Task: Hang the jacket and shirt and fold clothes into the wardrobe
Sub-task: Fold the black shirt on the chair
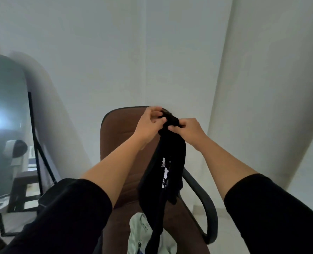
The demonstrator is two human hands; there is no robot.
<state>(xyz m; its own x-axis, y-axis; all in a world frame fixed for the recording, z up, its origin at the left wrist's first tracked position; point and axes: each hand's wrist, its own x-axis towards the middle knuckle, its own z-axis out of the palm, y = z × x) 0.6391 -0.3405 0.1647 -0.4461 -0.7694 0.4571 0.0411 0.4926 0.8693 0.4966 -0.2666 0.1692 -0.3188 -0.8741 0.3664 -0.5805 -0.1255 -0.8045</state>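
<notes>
Grip: the left hand (150,120) and the right hand (185,127) were held close together at chest height, both closed on the bunched top edge of a black fabric garment with a white printed patch (165,167). The left fingers (159,121) were curled around the near side of the bunch; the right fingers (174,127) were pinched tightly on its other side. Both forearms were bare, with black sleeves at the elbows.

Garment: it was hung from the two hands in a long narrow drape, its lower end reaching the seat below. Whether it was the shirt or another piece could not be told.

Support: a brown upholstered office chair with black armrests (119,136) was placed directly behind and beneath the garment. A pale crumpled cloth with printed marks (139,233) was laid on its seat, touched by the hanging black fabric.

Surroundings: a tall arched mirror on a black stand (7,110) was set at the left against a plain white wall (115,52).
</notes>
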